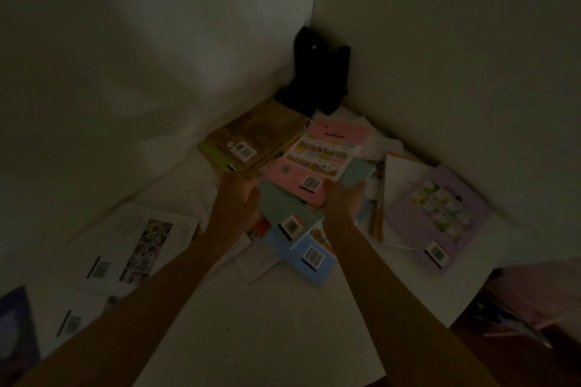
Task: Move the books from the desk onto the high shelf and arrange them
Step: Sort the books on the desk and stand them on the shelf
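Dim view down onto a white worktop (pixel 251 324) strewn with books. Both hands reach into the central pile: the left hand (pixel 234 198) and right hand (pixel 341 198) grip a teal book (pixel 283 207), fingers curled round its edges. It lies over a pink book (pixel 298 179) and a blue one (pixel 309 258).

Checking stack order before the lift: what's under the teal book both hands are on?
The teal book overlaps the pink book at its far end and a blue book at its near end. The left hand and right hand flank it. Anything directly beneath is covered.
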